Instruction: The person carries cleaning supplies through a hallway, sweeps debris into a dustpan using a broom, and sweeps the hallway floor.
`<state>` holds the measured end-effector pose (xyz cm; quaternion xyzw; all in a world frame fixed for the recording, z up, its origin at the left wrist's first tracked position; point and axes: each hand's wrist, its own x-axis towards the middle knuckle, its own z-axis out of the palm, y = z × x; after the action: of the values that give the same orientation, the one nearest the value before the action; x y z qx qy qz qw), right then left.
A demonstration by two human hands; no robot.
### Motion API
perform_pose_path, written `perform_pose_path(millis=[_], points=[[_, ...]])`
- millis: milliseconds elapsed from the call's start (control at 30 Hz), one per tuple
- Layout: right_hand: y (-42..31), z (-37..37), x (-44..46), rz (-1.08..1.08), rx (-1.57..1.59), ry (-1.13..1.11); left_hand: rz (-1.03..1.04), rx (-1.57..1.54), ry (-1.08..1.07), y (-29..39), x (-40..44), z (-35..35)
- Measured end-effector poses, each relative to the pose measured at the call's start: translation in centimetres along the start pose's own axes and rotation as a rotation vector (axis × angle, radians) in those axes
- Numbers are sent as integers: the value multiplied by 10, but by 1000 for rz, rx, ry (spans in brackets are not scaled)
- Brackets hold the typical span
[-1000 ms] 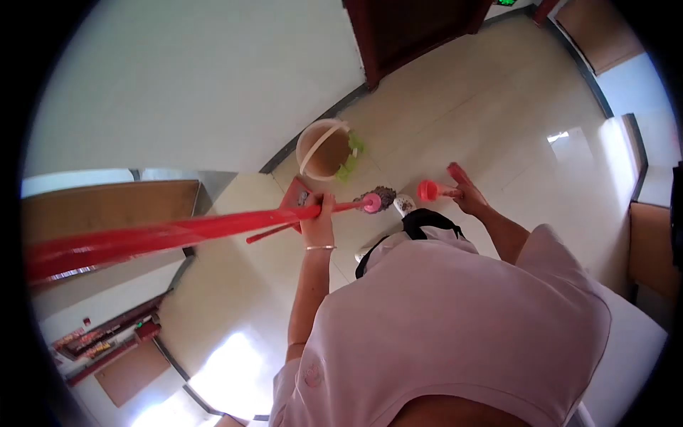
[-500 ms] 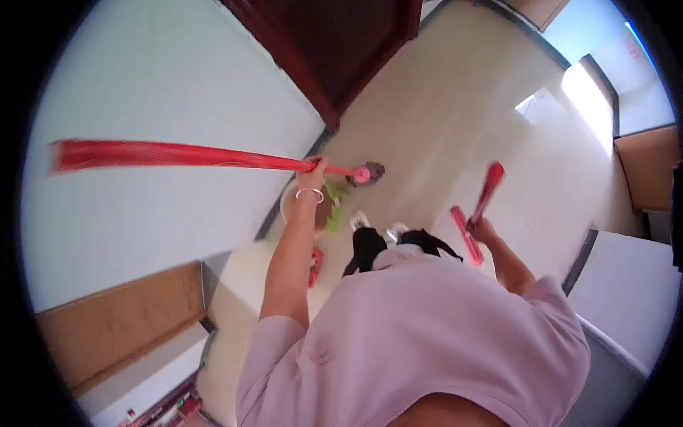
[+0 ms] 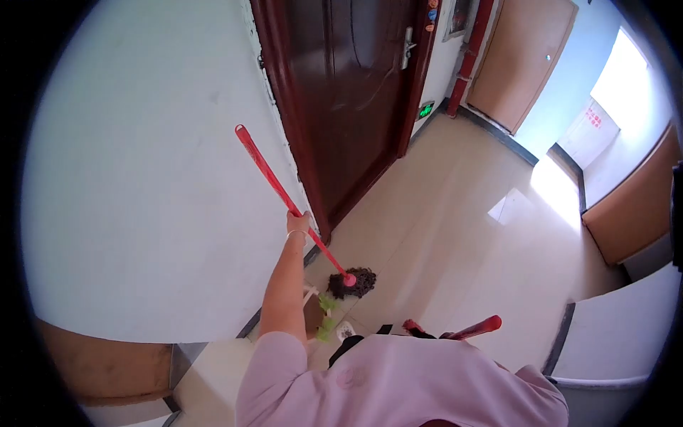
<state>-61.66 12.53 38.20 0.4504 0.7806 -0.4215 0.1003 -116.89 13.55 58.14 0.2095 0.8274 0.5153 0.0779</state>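
Note:
Wrapped round the red pole of a mop, my left hand (image 3: 297,222) is out ahead by the white wall. The mop's red handle (image 3: 263,165) leans up and to the left, and its dark stringy head (image 3: 361,283) lies on the tiled floor near the door frame. My right hand is hidden behind my shirt. Beside my body on the right a red-handled tool (image 3: 478,329) shows in part, with dark bristles at one end. Partly behind my left arm is a bin (image 3: 313,317) with green leafy pieces (image 3: 326,329) at its rim.
A dark red door (image 3: 348,99) stands in the wall ahead. Further back are a brown door (image 3: 523,60), a red pipe (image 3: 469,64) and a green exit sign (image 3: 425,109). Brown-and-white low walls (image 3: 633,206) run along the right. Light reflects off the floor (image 3: 441,228).
The view has tilted up towards the doors. My left hand and the mop have moved forward, away from my body. My right hand has gone out of sight behind my shirt.

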Motion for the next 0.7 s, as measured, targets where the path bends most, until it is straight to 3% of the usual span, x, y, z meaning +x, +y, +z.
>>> perform_pose_path(millis=[167,233,300,333,367,400,433,467,500,533,567,600,633,700], points=[[-11,4,42,-15,64,-103,13,-13,-68,-25,19,2],[-16,1,57,-64,91,-146,-46,72,-260,-42,6,-9],[-24,-7,79,-137,156,-221,-125,-49,-338,-83,-24,-18],[-33,-18,91,-157,232,-293,-214,113,-462,-97,-38,-29],[-46,-31,98,-143,371,-439,-188,-126,-362,-110,-79,-38],[-43,-25,98,-415,401,-158,-231,-171,-389,-157,-104,-43],[-40,-29,113,-465,375,-301,-337,-208,-311,-140,-155,-64],[-39,-33,124,-515,350,-449,-504,12,-318,-154,-186,-78],[-57,-50,111,-346,662,-603,-493,140,-415,-222,-210,-98],[-76,-67,96,-158,968,-759,-566,114,-333,-215,-253,-109],[-82,-69,100,-155,958,-781,-635,84,-246,-204,-297,-119],[-87,-67,102,-15,908,-738,-659,82,-224,-240,-317,-128],[-89,-64,101,129,843,-700,-636,324,-368,-273,-346,-141],[-15,21,192,209,1186,-902,-624,759,-679,-310,-444,-157]])
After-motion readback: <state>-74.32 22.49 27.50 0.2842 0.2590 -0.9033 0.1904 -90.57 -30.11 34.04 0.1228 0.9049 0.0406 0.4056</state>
